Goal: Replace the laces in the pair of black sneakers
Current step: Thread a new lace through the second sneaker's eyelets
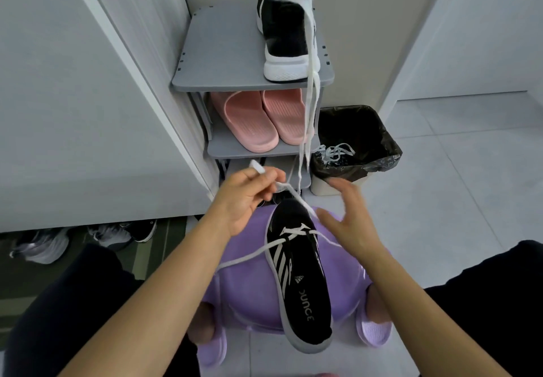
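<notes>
My left hand (pixel 249 197) pinches the white lace (pixel 305 206) above the black sneaker (pixel 299 276) lying on the purple stool (pixel 244 282); my right hand (pixel 349 218) hovers beside it, fingers spread

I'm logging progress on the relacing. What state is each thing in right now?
left hand: pinches the white lace.
right hand: open, holds nothing.
near sneaker: lies on the purple stool, only partly laced.
far sneaker: stands on the top shelf, untied lace ends hanging down.
bin: open, bag-lined, loose laces inside.
</notes>
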Demonstrator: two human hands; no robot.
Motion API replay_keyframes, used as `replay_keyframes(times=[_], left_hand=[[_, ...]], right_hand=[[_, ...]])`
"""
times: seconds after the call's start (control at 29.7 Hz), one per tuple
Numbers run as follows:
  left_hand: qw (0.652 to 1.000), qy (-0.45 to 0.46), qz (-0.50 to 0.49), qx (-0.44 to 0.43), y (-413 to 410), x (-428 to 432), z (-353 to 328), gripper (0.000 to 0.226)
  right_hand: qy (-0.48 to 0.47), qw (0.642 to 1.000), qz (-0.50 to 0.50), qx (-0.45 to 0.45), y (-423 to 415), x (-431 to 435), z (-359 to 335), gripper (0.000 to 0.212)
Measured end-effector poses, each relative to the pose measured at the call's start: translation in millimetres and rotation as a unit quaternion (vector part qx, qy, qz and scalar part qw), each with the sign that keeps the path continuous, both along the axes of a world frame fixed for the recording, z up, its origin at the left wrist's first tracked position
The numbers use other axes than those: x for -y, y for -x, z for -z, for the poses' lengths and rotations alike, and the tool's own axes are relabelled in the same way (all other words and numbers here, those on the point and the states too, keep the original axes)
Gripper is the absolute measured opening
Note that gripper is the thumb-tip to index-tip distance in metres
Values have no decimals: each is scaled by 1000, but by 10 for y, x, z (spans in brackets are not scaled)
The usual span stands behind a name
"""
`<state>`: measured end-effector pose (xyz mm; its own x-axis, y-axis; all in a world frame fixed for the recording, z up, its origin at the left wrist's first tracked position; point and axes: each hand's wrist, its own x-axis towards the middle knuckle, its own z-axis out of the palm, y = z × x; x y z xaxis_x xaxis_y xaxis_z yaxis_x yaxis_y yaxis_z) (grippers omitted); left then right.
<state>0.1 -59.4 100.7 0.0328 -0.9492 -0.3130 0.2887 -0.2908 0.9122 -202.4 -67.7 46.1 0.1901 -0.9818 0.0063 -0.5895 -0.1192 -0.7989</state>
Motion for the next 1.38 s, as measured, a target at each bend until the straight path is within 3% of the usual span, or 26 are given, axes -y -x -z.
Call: replay_keyframes(times=[0.1, 0.2, 0.27, 0.34, 0.47, 0.54, 0.61, 0.67, 0.74, 0.88, 0.98, 1.08, 1.15, 1.18, 1.25, 1.31, 1.38], left_hand=[[999, 2, 34, -20, 141, -24, -6, 17], [998, 5, 8, -57, 122, -32, -27, 17], [996, 0, -35, -81, 26, -26, -19, 26], [992, -11, -84, -95, -67, -31, 8, 35], [991, -21, -116, -66, -46, -94, 89, 22], [997, -14, -73, -12, 80, -146, 126, 20], [999, -7, -35, 12, 242, -196, 132, 18], [1000, -9, -20, 6, 383, -238, 123, 17], [999, -14, -45, 3, 460, -252, 120, 18], [981, -50, -181, -38, 357, -246, 124, 14], [970, -81, -228, -35, 202, -290, 177, 7], [970, -96, -218, 42, 160, -374, 248, 9], [976, -87, -185, 77, 202, -417, 262, 10], [979, -77, -162, 95, 238, -428, 251, 9], [985, -52, -120, 112, 331, -427, 217, 8], [988, -37, -94, 116, 393, -404, 176, 10], [987, -45, -99, 115, 371, -381, 156, 12]], right_hand=[[-7, 992, -128, -12, -363, 36, -213, 21], [111, 990, -53, -72, -330, 98, -88, 15], [130, 984, 11, -121, -104, 131, 33, 12], [112, 974, 46, -190, 150, 143, 143, 8], [47, 959, 50, -276, 390, 113, 256, 16], [68, 974, -12, -214, 316, 60, 215, 35], [75, 990, -84, -79, 94, -7, 61, 44], [-36, 989, -122, 72, -168, -84, -143, 29], [-140, 967, -95, 190, -312, -98, -247, 14], [-179, 967, -55, 175, -173, -11, -267, 25], [-144, 982, -38, 112, 42, 51, -183, 22], [-93, 994, -34, 41, 207, 79, -129, 23], [-67, 995, -73, 8, 205, 68, -134, 10], [-59, 994, -94, 4, 155, 49, -144, 15], [-94, 987, -123, 46, -12, 18, -181, 26], [-150, 971, -152, 109, -197, 3, -230, 17], [-154, 969, -161, 105, -273, 25, -226, 6]])
